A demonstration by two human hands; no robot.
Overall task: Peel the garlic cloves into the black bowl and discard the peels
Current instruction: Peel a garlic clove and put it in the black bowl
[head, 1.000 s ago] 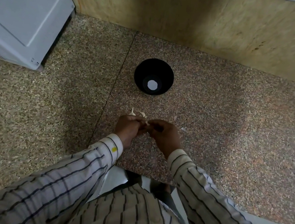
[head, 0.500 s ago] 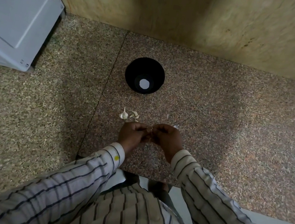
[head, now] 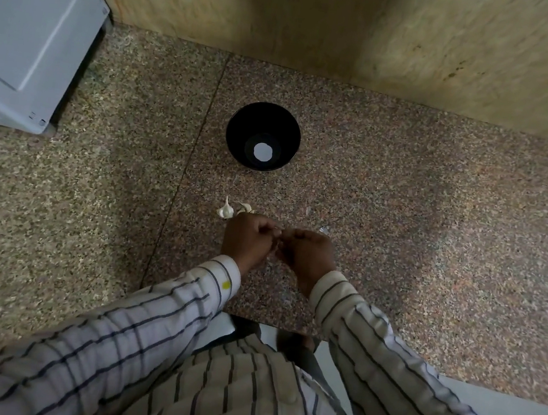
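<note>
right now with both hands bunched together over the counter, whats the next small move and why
Probably keep working the skin off the small piece pinched between the left hand and right hand, then drop the clove into the black bowl. Its inside shows only a white spot, apparently no cloves yet, and garlic pieces lie waiting on the counter beyond the left hand.

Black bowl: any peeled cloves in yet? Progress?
Done: little. The black bowl shows only a white round spot at its bottom, no clear cloves. In hand: the left hand and right hand meet, fingers curled, apparently peeling something hidden. Left: garlic pieces wait on the counter.
</note>
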